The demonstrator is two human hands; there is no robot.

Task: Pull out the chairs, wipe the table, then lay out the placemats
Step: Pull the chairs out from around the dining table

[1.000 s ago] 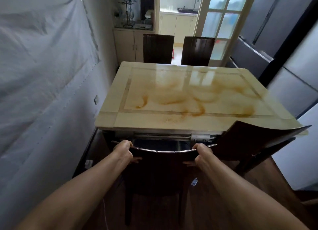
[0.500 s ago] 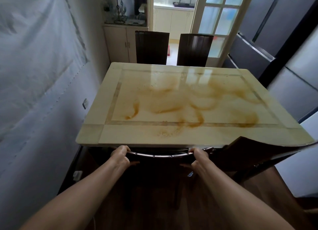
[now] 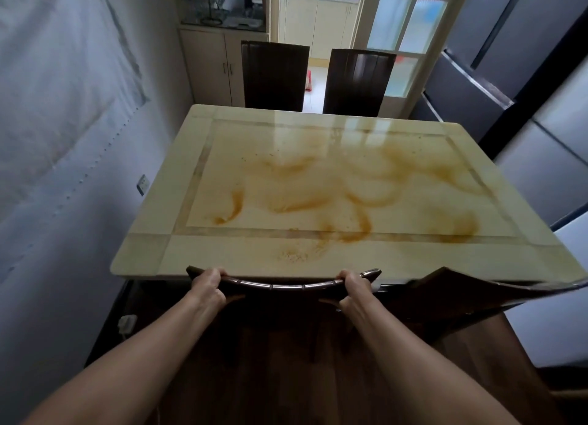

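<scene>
Head: chair now meets table edge (left hand, right hand gripping).

Cream glossy table: orange-brown smears across ctr, crumbs (prob.) nr front edge.

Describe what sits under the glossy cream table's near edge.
A dark chair, its metal-trimmed top rail gripped by the left hand and right hand. Its seat is hidden beneath the tabletop.

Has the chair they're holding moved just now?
Yes: toward the table. The chair now overlaps its near edge; earlier a gap separated them.
</scene>
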